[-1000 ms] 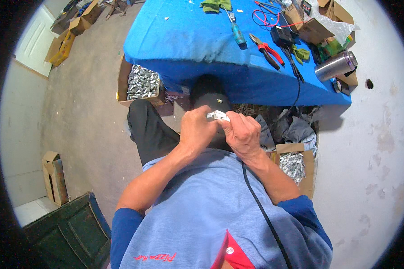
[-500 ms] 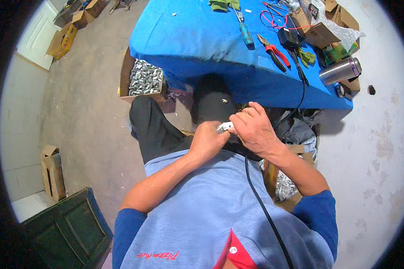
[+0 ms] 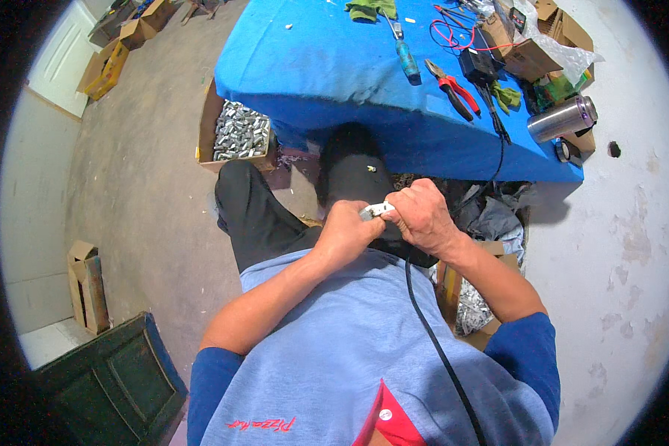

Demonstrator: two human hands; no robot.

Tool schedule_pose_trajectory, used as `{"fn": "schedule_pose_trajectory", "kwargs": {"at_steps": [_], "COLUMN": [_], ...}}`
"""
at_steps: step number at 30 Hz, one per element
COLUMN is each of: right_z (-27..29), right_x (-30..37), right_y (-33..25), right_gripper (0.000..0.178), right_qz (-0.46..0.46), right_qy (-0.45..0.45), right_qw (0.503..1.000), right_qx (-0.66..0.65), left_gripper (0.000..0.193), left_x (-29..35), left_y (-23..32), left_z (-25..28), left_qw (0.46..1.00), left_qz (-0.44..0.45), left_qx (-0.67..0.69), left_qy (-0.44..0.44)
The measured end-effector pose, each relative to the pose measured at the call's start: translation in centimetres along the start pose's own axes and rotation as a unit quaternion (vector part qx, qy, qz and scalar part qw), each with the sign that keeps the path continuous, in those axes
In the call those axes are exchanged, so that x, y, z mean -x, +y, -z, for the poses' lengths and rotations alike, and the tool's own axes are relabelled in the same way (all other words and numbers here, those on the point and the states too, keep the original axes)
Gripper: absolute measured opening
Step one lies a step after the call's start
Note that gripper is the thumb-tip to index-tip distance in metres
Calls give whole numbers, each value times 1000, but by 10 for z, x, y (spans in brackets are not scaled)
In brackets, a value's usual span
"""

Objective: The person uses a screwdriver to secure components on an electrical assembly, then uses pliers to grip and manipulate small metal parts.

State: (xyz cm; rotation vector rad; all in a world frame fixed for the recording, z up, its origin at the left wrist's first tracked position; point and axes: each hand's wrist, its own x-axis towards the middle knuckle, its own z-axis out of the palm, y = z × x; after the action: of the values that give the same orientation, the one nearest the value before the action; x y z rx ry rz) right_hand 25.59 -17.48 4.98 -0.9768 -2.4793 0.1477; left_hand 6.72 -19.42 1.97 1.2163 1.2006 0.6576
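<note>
Above my lap, both hands meet at a small white-and-silver piece (image 3: 377,211) whose exact kind I cannot make out. My left hand (image 3: 346,232) is closed around its left end, with the thumb and fingers pressed together. On the other end my right hand (image 3: 424,215) is closed, its fingers curled in and hiding that part. A tiny pale bit (image 3: 372,169) rests on my dark trouser leg (image 3: 349,175) just beyond the hands. Down my shirt front runs a black cord (image 3: 435,334), its upper end lost near my right hand.
Ahead stands a blue cloth-covered table (image 3: 305,63) bearing a screwdriver (image 3: 406,61), red-handled pliers (image 3: 453,91), a black adapter (image 3: 477,65) and a metal tumbler (image 3: 563,120). A cardboard box (image 3: 209,123) of metal pieces sits left below it. The wall (image 3: 617,245) rises at right.
My right hand's fingers have curled down into a tighter grip, and the hand has turned slightly. My left hand stays nearly still on the white-and-silver piece.
</note>
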Motion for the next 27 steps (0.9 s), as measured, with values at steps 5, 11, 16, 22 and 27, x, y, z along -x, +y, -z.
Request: {"fn": "schedule_pose_trajectory", "kwargs": {"at_steps": [5, 11, 16, 22, 27], "right_z": [-12, -23, 2, -14, -41], "right_x": [-3, -12, -14, -13, 1], "right_y": [-15, -36, -24, -37, -31], "right_gripper": [17, 19, 20, 27, 36], "right_qz": [-65, -200, -186, -373, -442], "right_qy": [88, 143, 24, 65, 205], "right_qw": [993, 968, 977, 912, 690], "right_qx": [-41, -52, -101, -156, -535], "left_gripper": [33, 30, 29, 24, 22], "left_x": [1, -3, -3, -4, 2], "left_y": [22, 23, 7, 25, 48], "left_z": [10, 8, 7, -3, -15], "left_qw": [999, 996, 995, 992, 979], "left_qz": [-2, -31, -51, -52, -130], "left_qx": [-20, 33, -25, 81, 133], "left_qy": [25, 82, 76, 84, 77]}}
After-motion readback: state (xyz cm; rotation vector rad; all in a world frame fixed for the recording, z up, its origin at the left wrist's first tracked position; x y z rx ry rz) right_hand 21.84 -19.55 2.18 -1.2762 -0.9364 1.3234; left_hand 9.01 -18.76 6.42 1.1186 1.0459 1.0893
